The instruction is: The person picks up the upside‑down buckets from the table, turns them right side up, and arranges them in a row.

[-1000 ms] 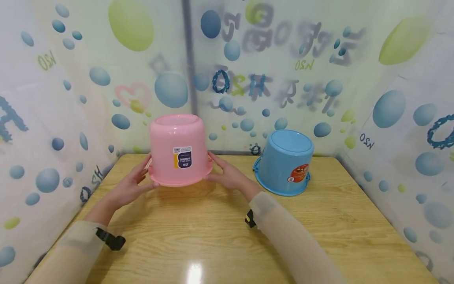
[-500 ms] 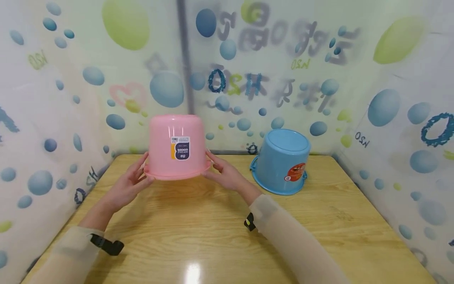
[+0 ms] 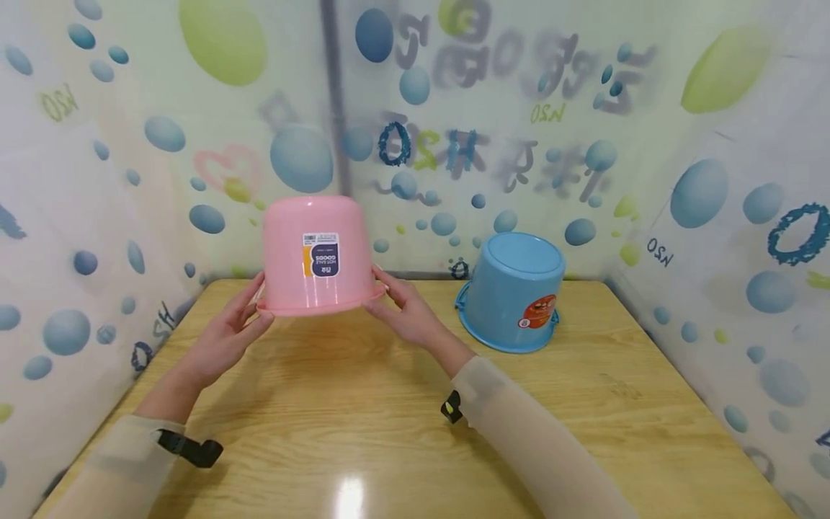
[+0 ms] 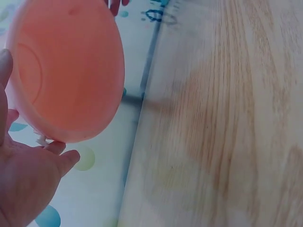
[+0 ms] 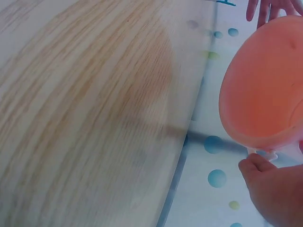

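Observation:
A pink bucket [image 3: 285, 252], upside down with a label on its front, is held up over the wooden table between both hands. At its left side my left hand [image 3: 220, 339] grips the rim, thumb in front and fingers behind. My right hand [image 3: 415, 313] holds the opposite side of the rim in the same manner. Both wrist views look up into the bucket's hollow inside [image 4: 71, 71], and nothing shows in it. In the right wrist view, the thumb and fingers of my right hand [image 5: 274, 189] pinch near the white handle joint [image 5: 270, 155].
A blue bucket [image 3: 512, 288] with a red sticker stands upside down on the table [image 3: 389, 411], back right. Its handle hangs down at the rim. Curtain-like walls [image 3: 415, 194] printed with bubbles and letters enclose the table's back and sides.
Both hands have raised the pink bucket a little and tipped it back slightly. The head view has shifted a little. The blue bucket has stayed in place.

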{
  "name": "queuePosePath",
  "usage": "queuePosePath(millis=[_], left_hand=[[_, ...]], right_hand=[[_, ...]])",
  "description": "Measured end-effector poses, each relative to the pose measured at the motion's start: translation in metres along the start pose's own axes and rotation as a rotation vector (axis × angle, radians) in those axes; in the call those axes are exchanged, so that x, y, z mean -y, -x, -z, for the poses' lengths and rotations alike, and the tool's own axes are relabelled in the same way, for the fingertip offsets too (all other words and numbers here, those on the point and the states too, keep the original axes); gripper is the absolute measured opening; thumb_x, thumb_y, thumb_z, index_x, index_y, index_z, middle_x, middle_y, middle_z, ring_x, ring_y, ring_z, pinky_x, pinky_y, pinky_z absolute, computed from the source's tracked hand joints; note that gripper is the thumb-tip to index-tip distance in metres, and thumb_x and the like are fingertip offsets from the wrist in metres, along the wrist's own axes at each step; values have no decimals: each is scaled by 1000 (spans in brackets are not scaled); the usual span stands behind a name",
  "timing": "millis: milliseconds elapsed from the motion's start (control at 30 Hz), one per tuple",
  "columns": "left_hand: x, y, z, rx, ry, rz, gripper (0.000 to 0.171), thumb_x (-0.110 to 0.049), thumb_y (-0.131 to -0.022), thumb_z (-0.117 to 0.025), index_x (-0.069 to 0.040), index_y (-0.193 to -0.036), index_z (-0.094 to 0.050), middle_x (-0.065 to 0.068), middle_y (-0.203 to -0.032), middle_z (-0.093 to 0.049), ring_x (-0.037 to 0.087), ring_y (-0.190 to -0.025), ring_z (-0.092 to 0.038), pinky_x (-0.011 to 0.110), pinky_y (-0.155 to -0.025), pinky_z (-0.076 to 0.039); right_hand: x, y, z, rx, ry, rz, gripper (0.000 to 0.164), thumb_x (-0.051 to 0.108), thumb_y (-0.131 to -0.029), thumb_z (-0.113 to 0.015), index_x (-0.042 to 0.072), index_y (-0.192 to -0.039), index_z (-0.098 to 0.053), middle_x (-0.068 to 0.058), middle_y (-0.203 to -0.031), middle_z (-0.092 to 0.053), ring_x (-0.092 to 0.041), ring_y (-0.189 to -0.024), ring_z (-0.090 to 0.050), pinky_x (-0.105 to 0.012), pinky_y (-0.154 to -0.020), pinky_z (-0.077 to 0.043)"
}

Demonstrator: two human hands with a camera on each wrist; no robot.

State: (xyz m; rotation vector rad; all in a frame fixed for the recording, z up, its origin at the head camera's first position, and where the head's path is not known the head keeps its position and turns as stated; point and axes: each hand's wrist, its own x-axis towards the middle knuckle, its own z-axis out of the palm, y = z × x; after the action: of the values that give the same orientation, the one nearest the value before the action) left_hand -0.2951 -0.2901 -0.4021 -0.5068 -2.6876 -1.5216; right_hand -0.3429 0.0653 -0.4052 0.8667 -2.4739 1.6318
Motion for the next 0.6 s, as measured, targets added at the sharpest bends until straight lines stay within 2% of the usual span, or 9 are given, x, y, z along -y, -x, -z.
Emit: queuePosePath(millis=[33, 100, 233, 267, 333, 400, 467, 533, 600], left_hand=[[0, 0, -1, -5, 6, 0, 79, -37, -117, -55, -49, -175, -3, 6, -187, -9, 52, -163, -30, 74, -123, -36], [-2, 0, -1, -15, 20, 3, 77, -38, -117, -54, -50, -175, -5, 8, -186, -11, 51, -163, -30, 79, -122, -33], [-5, 1, -2, -39, 32, -11, 72, -37, -118, -51, -46, -176, -8, 16, -183, -22, 50, -161, -33, 79, -122, -34], [-6, 1, -2, -46, 28, -16, 71, -37, -118, -50, -46, -176, -9, 16, -182, -25, 49, -162, -34, 72, -125, -38], [-8, 2, -1, -57, 38, -41, 70, -34, -119, -50, -44, -176, -11, 18, -181, -27, 45, -163, -33, 49, -127, -46], [-10, 2, -1, -74, 59, -77, 70, -31, -119, -50, -43, -177, -12, 18, -181, -28, 34, -165, -35, 25, -120, -48], [-11, 1, 0, -84, 80, -116, 71, -27, -119, -50, -42, -177, -11, 16, -181, -29, 16, -163, -39, 7, -106, -46], [-11, 1, 0, -89, 113, -154, 74, -23, -118, -52, -42, -177, -11, 15, -181, -30, 1, -156, -43, 3, -103, -45], [-12, 1, -1, -93, 135, -182, 77, -19, -117, -54, -41, -177, -12, 13, -180, -32, -7, -149, -44, 3, -103, -46]], right_hand=[[0, 0, 0, -8, -5, 15, 69, 31, -111, -69, 31, -173, -37, 5, -178, -38, -25, -166, -36, -53, -135, -33], [1, 1, 0, -24, -25, 33, 68, 27, -111, -69, 27, -172, -39, 0, -176, -40, -26, -164, -37, -53, -135, -32], [3, 2, 1, -53, -62, 20, 67, 28, -111, -68, 25, -172, -40, -8, -169, -41, -28, -157, -37, -53, -136, -32], [4, 3, 2, -62, -71, 5, 67, 30, -111, -68, 26, -172, -40, -10, -166, -40, -28, -155, -36, -52, -135, -33], [5, 3, 3, -74, -93, -6, 67, 31, -111, -68, 28, -172, -40, -13, -161, -39, -29, -155, -36, -54, -134, -34], [5, 4, 4, -85, -98, -15, 69, 31, -111, -69, 33, -173, -37, -13, -157, -39, -30, -155, -37, -55, -133, -36], [5, 3, 5, -86, -96, 0, 73, 30, -111, -69, 36, -174, -33, -13, -158, -40, -31, -157, -36, -58, -133, -37], [5, 3, 6, -85, -84, 11, 77, 28, -111, -69, 39, -175, -28, -12, -159, -41, -32, -159, -38, -61, -131, -37], [5, 3, 7, -76, -73, 24, 81, 24, -110, -70, 40, -175, -25, -11, -162, -42, -33, -159, -38, -65, -130, -37]])
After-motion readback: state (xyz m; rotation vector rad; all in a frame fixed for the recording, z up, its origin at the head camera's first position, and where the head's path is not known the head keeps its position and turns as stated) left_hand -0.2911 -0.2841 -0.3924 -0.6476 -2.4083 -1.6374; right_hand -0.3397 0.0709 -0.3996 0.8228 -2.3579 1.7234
